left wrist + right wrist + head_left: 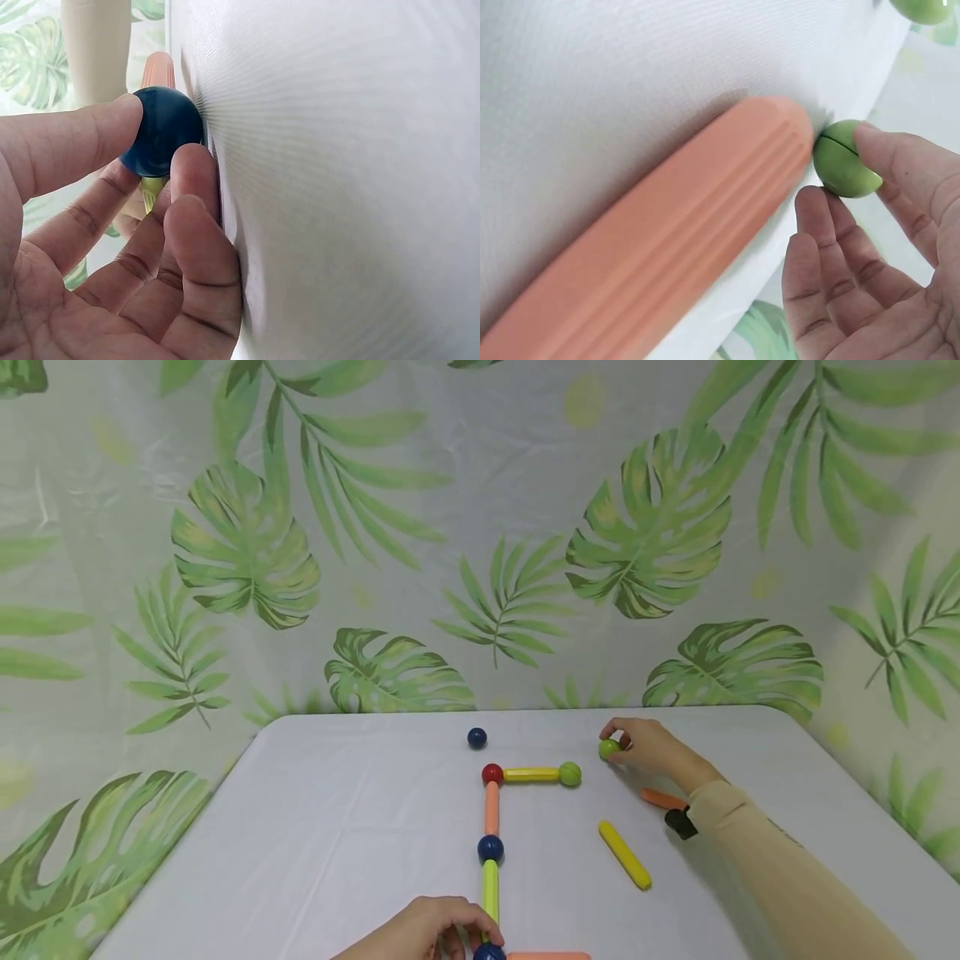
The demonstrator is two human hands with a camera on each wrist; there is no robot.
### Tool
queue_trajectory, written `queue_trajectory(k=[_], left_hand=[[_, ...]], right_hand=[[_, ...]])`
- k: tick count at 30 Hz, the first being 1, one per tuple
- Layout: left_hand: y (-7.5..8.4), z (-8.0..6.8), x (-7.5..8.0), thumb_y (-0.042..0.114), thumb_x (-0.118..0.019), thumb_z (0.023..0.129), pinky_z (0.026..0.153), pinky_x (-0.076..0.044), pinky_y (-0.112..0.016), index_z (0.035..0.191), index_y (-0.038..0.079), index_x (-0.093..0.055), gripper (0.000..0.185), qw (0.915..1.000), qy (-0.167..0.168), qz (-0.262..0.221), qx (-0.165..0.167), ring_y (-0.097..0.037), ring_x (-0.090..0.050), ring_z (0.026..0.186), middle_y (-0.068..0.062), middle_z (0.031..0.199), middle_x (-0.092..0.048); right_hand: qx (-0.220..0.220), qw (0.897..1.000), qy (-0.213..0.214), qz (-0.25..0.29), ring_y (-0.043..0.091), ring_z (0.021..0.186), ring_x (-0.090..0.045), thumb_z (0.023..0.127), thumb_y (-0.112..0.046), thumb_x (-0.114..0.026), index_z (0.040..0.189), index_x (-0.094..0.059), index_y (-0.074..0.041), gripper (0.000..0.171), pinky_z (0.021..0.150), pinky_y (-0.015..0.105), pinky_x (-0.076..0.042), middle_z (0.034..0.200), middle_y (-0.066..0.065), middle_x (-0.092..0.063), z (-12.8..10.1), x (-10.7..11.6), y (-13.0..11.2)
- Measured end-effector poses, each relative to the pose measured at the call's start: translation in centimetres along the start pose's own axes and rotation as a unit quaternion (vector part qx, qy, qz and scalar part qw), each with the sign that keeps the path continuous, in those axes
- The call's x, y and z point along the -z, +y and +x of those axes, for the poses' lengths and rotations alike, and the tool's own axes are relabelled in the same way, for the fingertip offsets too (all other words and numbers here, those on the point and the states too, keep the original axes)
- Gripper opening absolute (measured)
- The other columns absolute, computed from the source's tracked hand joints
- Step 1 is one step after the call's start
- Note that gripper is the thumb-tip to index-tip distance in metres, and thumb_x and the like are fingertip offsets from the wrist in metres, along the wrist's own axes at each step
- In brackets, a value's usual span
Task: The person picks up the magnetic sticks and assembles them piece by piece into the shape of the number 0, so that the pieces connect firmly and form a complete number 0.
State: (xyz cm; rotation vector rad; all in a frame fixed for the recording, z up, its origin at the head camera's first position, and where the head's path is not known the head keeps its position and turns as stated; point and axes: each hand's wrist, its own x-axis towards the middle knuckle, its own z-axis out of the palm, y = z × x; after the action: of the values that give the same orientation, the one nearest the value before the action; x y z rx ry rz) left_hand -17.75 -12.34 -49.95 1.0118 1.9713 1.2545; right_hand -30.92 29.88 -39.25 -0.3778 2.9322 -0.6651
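My left hand point(467, 935) is at the table's near edge and pinches a dark blue ball point(161, 131) between thumb and finger. That ball point(489, 952) ends a chain of a yellow-green rod point(491, 893), a blue ball point(491, 848), an orange rod point(491, 808), a red ball point(492, 773), a yellow rod point(531, 774) and a green ball point(570, 774). At the far right, my right hand point(618, 746) holds a loose green ball point(844, 161) in its fingertips on the table. A loose orange rod point(667, 240) lies just beside that ball.
A loose blue ball point(477, 737) sits near the far edge of the white table point(337, 827). A loose yellow rod point(624, 855) lies right of the chain. Another orange rod point(547, 956) runs right from the near blue ball. A leaf-print curtain point(450, 527) hangs behind.
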Motion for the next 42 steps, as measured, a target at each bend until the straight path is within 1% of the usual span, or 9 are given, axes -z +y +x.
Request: queue_trajectory(k=[4, 9, 12, 15, 20, 24, 28, 34, 42], left_hand=[[0.2, 0.1, -0.1, 0.027, -0.082, 0.095, 0.073, -0.059, -0.02, 0.124, 0.03, -0.075, 0.03, 1.0, 0.0, 0.0, 0.003, 0.005, -0.064, 0.081, 0.017, 0.102, -0.07], [0.3, 0.1, -0.1, 0.027, -0.082, 0.095, 0.073, -0.058, -0.02, 0.124, 0.03, -0.075, 0.03, 1.0, 0.0, -0.003, 0.007, 0.004, -0.064, 0.081, 0.017, 0.102, -0.07], [0.3, 0.1, -0.1, 0.028, -0.082, 0.095, 0.072, -0.058, -0.019, 0.124, 0.031, -0.075, 0.03, 1.0, -0.001, -0.003, 0.004, 0.004, -0.064, 0.081, 0.017, 0.103, -0.069], [0.2, 0.1, -0.1, 0.027, -0.082, 0.095, 0.072, -0.058, -0.019, 0.124, 0.03, -0.075, 0.03, 1.0, -0.001, -0.001, -0.001, 0.005, -0.064, 0.081, 0.017, 0.103, -0.069], [0.2, 0.0, 0.0, 0.027, -0.082, 0.096, 0.072, -0.058, -0.019, 0.124, 0.03, -0.074, 0.03, 1.0, -0.001, 0.003, -0.003, 0.006, -0.064, 0.081, 0.017, 0.103, -0.069], [0.2, -0.1, 0.0, 0.026, -0.082, 0.096, 0.072, -0.058, -0.019, 0.124, 0.03, -0.074, 0.03, 1.0, 0.0, 0.005, -0.002, 0.006, -0.064, 0.08, 0.017, 0.103, -0.069], [0.0, -0.1, 0.0, 0.026, -0.082, 0.096, 0.071, -0.058, -0.019, 0.124, 0.03, -0.074, 0.03, 1.0, 0.0, 0.002, -0.005, 0.006, -0.064, 0.081, 0.017, 0.104, -0.069], [-0.1, -0.1, 0.0, 0.025, -0.082, 0.095, 0.072, -0.059, -0.019, 0.125, 0.03, -0.074, 0.031, 1.0, 0.001, 0.003, -0.005, 0.005, -0.064, 0.08, 0.017, 0.104, -0.069], [0.1, -0.1, 0.0, 0.024, -0.082, 0.095, 0.072, -0.058, -0.019, 0.124, 0.031, -0.074, 0.031, 1.0, 0.002, -0.006, -0.001, 0.005, -0.064, 0.081, 0.016, 0.103, -0.069]], right_hand=[[-0.004, 1.0, 0.0, 0.007, 0.028, 0.091, -0.066, 0.099, -0.013, -0.077, 0.129, -0.066, -0.005, 0.033, 0.079, 0.041, -0.056, 0.108, 0.018, -0.072, -0.4, 0.1, 0.0], [0.018, 1.0, 0.013, 0.022, 0.029, 0.097, -0.069, 0.1, -0.017, -0.076, 0.128, -0.066, -0.007, 0.032, 0.086, 0.049, -0.058, 0.107, 0.015, -0.074, -1.5, 0.6, -0.3], [0.035, 0.999, 0.02, 0.027, 0.027, 0.097, -0.07, 0.1, -0.019, -0.076, 0.127, -0.067, -0.009, 0.03, 0.089, 0.051, -0.058, 0.105, 0.011, -0.074, -2.2, 0.9, -0.5], [0.046, 0.998, 0.019, 0.033, 0.022, 0.093, -0.07, 0.1, -0.021, -0.077, 0.126, -0.067, -0.009, 0.03, 0.088, 0.048, -0.059, 0.101, 0.007, -0.074, -3.1, 1.3, -1.0], [0.064, 0.997, 0.011, 0.037, 0.013, 0.086, -0.065, 0.099, -0.024, -0.079, 0.125, -0.066, -0.01, 0.032, 0.08, 0.036, -0.056, 0.096, 0.0, -0.074, -4.9, 1.6, -1.8], [0.078, 0.996, 0.005, 0.038, 0.008, 0.084, -0.064, 0.099, -0.026, -0.079, 0.125, -0.067, -0.013, 0.031, 0.079, 0.03, -0.053, 0.095, -0.005, -0.073, -6.2, 1.6, -2.3], [0.088, 0.995, 0.0, 0.046, 0.005, 0.084, -0.065, 0.098, -0.027, -0.08, 0.124, -0.068, -0.016, 0.03, 0.08, 0.028, -0.053, 0.095, -0.008, -0.072, -7.5, 1.4, -3.0], [0.101, 0.991, -0.026, 0.079, 0.004, 0.083, -0.065, 0.099, -0.032, -0.079, 0.124, -0.066, -0.016, 0.032, 0.073, 0.025, -0.054, 0.095, -0.007, -0.071, -9.1, 1.2, -3.7], [0.13, 0.984, -0.053, 0.106, 0.002, 0.081, -0.064, 0.1, -0.034, -0.077, 0.123, -0.066, -0.016, 0.032, 0.073, 0.024, -0.054, 0.094, -0.008, -0.07, -10.7, 0.3, -4.1]])
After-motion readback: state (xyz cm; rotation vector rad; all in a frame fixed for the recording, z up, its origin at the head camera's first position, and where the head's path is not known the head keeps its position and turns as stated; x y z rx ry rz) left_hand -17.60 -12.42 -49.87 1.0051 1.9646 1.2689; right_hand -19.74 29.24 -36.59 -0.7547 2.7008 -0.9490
